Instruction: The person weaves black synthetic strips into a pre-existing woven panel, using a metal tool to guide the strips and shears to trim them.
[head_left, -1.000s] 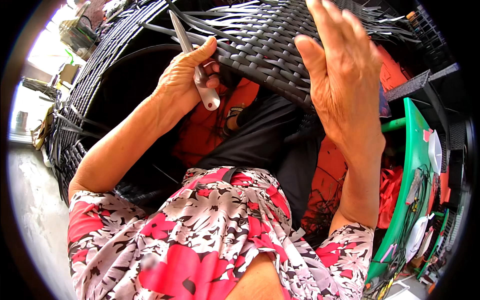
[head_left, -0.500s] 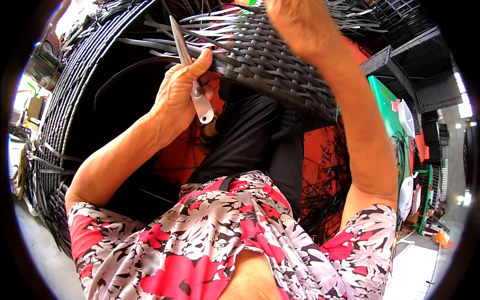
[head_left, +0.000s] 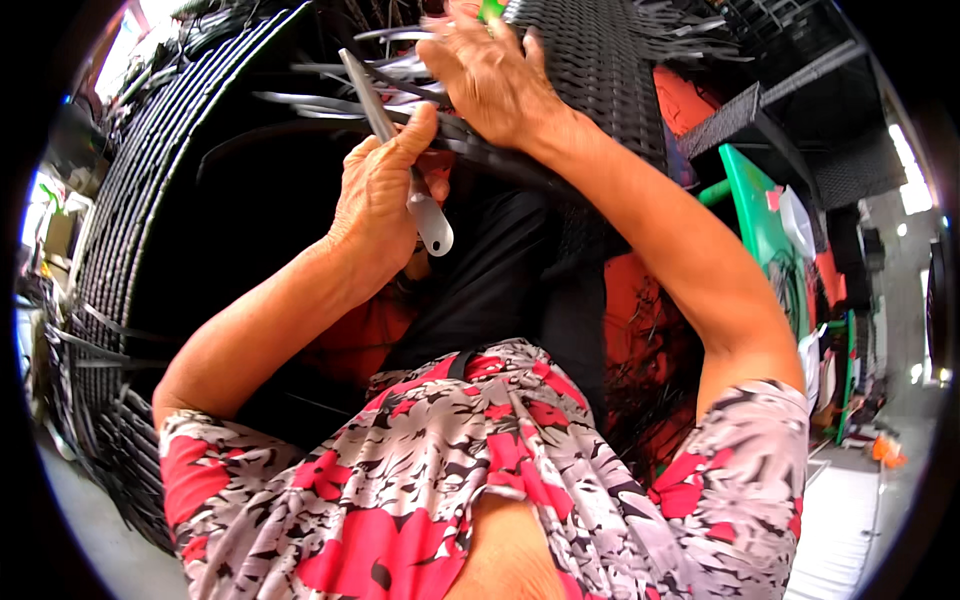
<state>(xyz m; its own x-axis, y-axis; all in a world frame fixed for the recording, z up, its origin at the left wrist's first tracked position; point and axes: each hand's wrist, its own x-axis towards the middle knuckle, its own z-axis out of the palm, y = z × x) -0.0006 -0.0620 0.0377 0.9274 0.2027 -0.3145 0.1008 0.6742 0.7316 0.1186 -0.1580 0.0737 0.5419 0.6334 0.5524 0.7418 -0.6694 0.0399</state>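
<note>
While strips [head_left: 310, 104] jut, green board's [head_left: 752, 200] near.

A green table [head_left: 744, 200] stands at right, grey floor [head_left: 902, 285] beyond, bright light [head_left: 118, 52] at upper left.

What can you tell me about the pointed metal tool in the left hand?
The pointed tool is slim, silvery and metallic-looking, tapering at the top and ending below in a flat, rounded tail with a small dark hole. The left hand grips its middle, thumb across it, so that part is hidden. It slants up and leftward; whether it touches the loose strips is unclear.
</note>
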